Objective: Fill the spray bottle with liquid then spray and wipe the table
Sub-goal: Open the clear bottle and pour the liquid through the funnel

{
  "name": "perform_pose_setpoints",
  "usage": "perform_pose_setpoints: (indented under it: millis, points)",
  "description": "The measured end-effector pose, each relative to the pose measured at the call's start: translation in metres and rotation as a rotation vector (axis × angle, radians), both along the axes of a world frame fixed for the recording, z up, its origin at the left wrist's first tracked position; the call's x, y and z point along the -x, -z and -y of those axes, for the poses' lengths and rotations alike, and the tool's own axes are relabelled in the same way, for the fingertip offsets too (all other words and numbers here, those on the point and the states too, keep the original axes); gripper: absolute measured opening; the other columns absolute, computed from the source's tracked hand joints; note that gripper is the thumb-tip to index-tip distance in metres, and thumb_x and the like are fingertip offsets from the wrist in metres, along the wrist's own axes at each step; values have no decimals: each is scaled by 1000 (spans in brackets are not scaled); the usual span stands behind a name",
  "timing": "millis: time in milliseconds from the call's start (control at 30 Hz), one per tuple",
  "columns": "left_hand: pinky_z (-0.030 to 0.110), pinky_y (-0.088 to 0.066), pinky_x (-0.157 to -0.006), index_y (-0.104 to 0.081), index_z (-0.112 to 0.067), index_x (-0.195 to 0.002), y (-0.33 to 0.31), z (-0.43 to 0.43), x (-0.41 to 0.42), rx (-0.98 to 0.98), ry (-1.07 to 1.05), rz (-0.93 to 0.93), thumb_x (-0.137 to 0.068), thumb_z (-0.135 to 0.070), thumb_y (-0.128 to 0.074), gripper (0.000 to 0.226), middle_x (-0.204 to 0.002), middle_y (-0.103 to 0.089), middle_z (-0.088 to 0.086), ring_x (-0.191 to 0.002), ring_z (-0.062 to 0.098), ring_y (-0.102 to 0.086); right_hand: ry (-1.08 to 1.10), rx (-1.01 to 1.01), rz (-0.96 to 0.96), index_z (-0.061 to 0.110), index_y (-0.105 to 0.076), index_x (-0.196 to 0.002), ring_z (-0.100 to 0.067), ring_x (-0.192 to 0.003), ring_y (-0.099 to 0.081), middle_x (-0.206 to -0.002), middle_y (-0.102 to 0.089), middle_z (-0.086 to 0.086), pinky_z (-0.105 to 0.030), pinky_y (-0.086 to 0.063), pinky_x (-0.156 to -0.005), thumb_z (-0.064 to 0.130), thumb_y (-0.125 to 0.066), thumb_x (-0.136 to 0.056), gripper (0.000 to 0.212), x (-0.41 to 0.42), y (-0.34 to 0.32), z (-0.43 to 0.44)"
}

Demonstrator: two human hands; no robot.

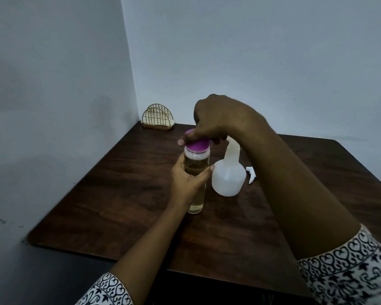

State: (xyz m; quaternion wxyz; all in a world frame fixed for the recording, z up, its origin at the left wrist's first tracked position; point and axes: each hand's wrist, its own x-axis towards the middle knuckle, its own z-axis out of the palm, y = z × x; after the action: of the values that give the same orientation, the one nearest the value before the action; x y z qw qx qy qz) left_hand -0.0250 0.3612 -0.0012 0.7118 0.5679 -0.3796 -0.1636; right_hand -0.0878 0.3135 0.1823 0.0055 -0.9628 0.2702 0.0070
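Note:
A clear bottle (196, 203) of yellowish liquid stands upright on the dark wooden table (119, 205). My left hand (186, 183) wraps around its middle. My right hand (216, 119) comes from above and grips the bottle's purple cap (197, 145) with thumb and fingers. Just to the right stands a white translucent spray bottle (228, 175) with no head on its neck. A white spray head (251, 175) lies on the table beyond it, partly hidden by my right forearm.
A gold wire napkin holder (158, 117) with pale napkins stands at the table's far left corner, against the grey walls. The table's left edge runs along the wall; its near edge is close to my body.

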Motion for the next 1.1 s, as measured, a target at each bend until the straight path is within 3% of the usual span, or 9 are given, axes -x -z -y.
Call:
perform_pose_setpoints:
  millis: [100,200,267,333,400,500,633,767,1100]
  points:
    - [23,-55,-79,-59,-16,-109,1,0,-1,-21,-4,6,-73,-10,-78,42,-96,-69,-3,-90,7,-67,-119,-139,-166,21,-56,-127,-14,-79,-63,-120,-62,1,-25,-53,-70,32,-74,-78,52,6,-13,4]
    - [26,-55,-82,-57,-17,-112,2,1,-1,-30,5,1,-73,-11,-78,45,-96,-67,-5,-92,8,-67,-155,-176,-195,30,-32,-144,-16,-128,-46,-147,-40,6,-27,-36,-99,36,-73,-78,78,15,-19,10]
    - [30,-56,-84,-57,-11,-115,2,1,-1,-29,5,2,-73,-11,-78,47,-96,-68,-4,-94,12,-67,-82,-187,-55,22,-51,-132,-17,-116,-57,-134,-56,-2,-27,-44,-88,50,-67,-78,64,15,-17,13]
    - [30,-57,-81,-58,-10,-112,2,1,-1,-25,2,14,-73,-10,-78,45,-91,-68,-5,-89,11,-68,44,-119,55,9,-68,-94,-17,-78,-70,-90,-73,-8,-29,-53,-70,65,-61,-73,60,11,-11,12]
    - [24,-56,-77,-58,-13,-109,2,0,-1,-18,-3,25,-73,-9,-78,41,-89,-68,-6,-84,7,-68,131,-57,20,10,-63,-67,-17,-56,-66,-57,-67,-4,-28,-51,-65,76,-52,-71,68,2,-4,7]
    - [23,-56,-79,-58,-11,-113,1,1,0,-18,-15,10,-72,-10,-79,46,-94,-69,-3,-89,8,-68,136,-81,-56,12,-55,-60,-16,-46,-59,-40,-57,-1,-26,-46,-58,71,-57,-73,61,-8,2,1]
    - [35,-56,-86,-58,-8,-117,1,1,0,-23,-14,2,-72,-13,-79,50,-101,-69,3,-98,18,-67,36,-208,-124,8,-63,-87,-16,-57,-63,-62,-64,-3,-24,-50,-52,43,-70,-79,37,-9,-6,7]
    - [32,-57,-82,-59,-8,-113,0,1,1,-21,-14,11,-72,-9,-78,46,-95,-69,-1,-92,15,-68,-99,-257,-189,20,-55,-122,-17,-73,-63,-102,-58,-2,-26,-53,-63,21,-74,-78,48,-5,-14,11]
    - [17,-54,-76,-58,-21,-109,-5,4,13,-19,26,-22,-72,-9,-78,44,-97,-66,-9,-91,2,-66,-173,-247,136,31,-50,-119,-12,-98,-58,-118,-55,8,-26,-46,-80,20,-77,-74,54,47,-1,34]
